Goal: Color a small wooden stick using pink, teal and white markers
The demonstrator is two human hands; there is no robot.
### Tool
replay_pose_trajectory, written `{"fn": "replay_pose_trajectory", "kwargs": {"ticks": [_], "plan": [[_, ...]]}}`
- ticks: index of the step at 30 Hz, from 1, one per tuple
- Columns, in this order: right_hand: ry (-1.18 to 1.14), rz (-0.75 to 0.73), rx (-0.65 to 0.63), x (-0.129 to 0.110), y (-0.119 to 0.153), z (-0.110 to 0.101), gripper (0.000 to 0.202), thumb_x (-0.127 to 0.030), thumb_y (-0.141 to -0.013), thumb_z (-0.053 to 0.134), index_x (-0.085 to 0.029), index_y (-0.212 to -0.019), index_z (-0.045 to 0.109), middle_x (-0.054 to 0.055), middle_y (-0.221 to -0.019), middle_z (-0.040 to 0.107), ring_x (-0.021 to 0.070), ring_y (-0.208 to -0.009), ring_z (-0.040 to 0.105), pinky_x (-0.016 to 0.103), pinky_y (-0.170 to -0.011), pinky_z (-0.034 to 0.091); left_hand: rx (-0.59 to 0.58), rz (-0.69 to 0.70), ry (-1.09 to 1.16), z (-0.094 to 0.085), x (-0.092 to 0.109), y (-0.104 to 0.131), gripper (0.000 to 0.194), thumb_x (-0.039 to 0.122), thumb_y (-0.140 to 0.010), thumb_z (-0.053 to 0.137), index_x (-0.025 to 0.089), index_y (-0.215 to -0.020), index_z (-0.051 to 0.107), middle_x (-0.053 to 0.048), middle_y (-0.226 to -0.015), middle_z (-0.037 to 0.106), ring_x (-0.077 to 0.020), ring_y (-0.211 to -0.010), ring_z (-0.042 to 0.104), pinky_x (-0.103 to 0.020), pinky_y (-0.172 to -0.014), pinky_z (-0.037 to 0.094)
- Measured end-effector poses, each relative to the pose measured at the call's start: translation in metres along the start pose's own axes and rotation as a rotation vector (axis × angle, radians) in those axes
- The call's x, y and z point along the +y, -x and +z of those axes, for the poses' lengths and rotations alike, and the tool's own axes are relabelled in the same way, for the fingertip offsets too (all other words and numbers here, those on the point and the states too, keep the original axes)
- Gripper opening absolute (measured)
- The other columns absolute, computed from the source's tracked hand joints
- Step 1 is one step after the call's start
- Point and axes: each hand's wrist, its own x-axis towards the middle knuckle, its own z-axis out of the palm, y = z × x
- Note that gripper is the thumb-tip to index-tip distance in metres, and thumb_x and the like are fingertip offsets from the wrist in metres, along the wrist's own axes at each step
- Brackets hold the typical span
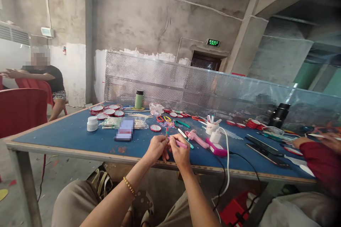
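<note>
My right hand (181, 155) is closed in a writing grip around a pink marker pen (181, 144), its tip turned toward my left hand. My left hand (156, 146) pinches a small upright stick with red and green bands (167, 132); the lower end is hidden by the fingers. The two hands meet at the table's front edge. Just beyond them lie a white-and-green marker (183, 136), a small red-rimmed drum disc (155, 128) and a tangle of coloured cords (171, 123). To the right rests a pink handheld tool (197, 139).
The blue table (80, 138) holds a white jar (92, 123), a phone (124, 129), a green bottle (139, 99) and several red-rimmed discs (109, 112). A magenta power block (216, 148) trails cables over the front edge. A co-worker's red sleeve (317, 159) is at right.
</note>
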Motion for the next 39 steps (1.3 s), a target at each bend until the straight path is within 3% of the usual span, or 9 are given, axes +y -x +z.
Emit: {"fn": "replay_pose_trajectory", "kwargs": {"ticks": [16, 39], "plan": [[-0.071, 0.094, 0.04, -0.0032, 0.0004, 0.0008, 0.025, -0.037, -0.089, 0.054, -0.02, -0.072, 0.056, -0.002, -0.056, 0.059, 0.0113, -0.042, 0.055, 0.021, -0.043, 0.045, -0.005, 0.003, -0.012, -0.0012, -0.0008, -0.0002, 0.03, 0.041, -0.076, 0.06, 0.015, -0.064, 0.053, -0.002, -0.055, 0.061, -0.0121, -0.033, 0.056, -0.018, -0.026, 0.038], [-0.028, 0.043, 0.023, 0.001, -0.0001, 0.0007, 0.023, -0.033, -0.088, 0.053, -0.02, -0.07, 0.055, -0.003, -0.055, 0.058, 0.0109, -0.043, 0.053, 0.021, -0.046, 0.045, -0.008, 0.002, -0.032, -0.0015, 0.0, 0.0005, 0.033, 0.044, -0.076, 0.062, 0.015, -0.064, 0.053, -0.002, -0.054, 0.061, -0.011, -0.033, 0.055, -0.017, -0.028, 0.037]]}}
